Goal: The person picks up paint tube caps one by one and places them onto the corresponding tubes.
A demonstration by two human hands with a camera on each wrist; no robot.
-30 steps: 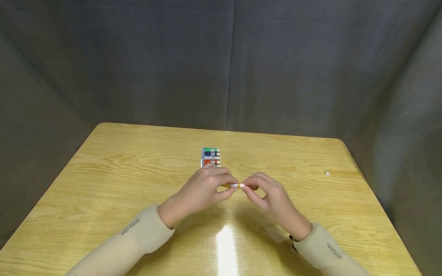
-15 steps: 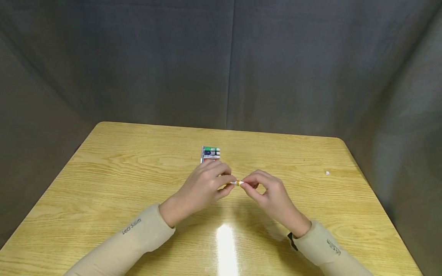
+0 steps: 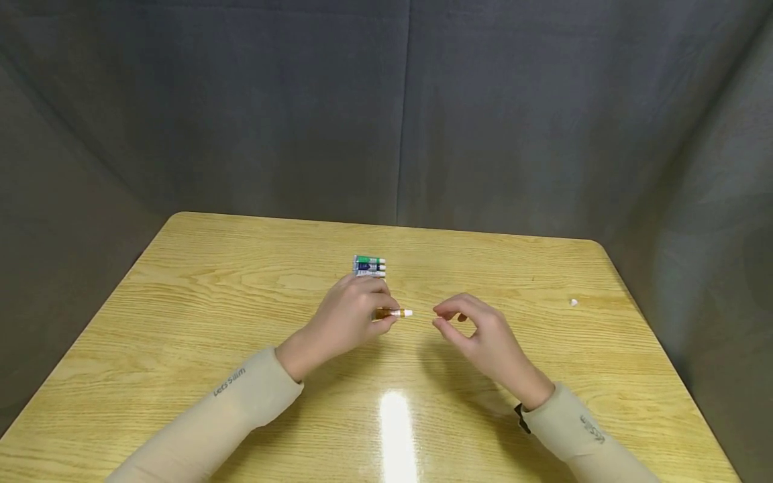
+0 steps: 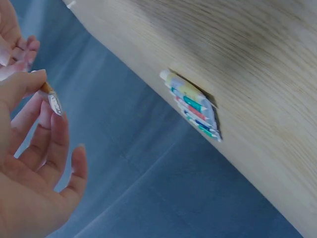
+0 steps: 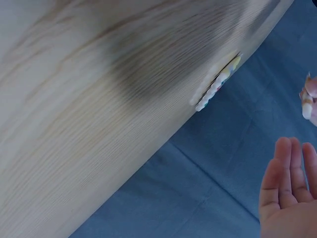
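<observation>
Thumb and fingers of my left hand pinch a small ochre paint tube above the table. Its white-capped end points right, toward my right hand. In the left wrist view the silver crimped end of this tube sticks out below the thumb. My right hand is a short way to the right, apart from the tube, its fingers loosely bent; I see nothing held in it. Beyond the left hand lies a row of paint tubes with green, blue and other labels, partly hidden by that hand in the head view.
A small white piece lies on the wooden table at the far right. Dark curtain cloth hangs behind the table's far edge. Light glares off the tabletop in front.
My right hand has let go of the tube's white end and moved right, away from it. My left hand has shifted slightly left and farther back with the tube.
</observation>
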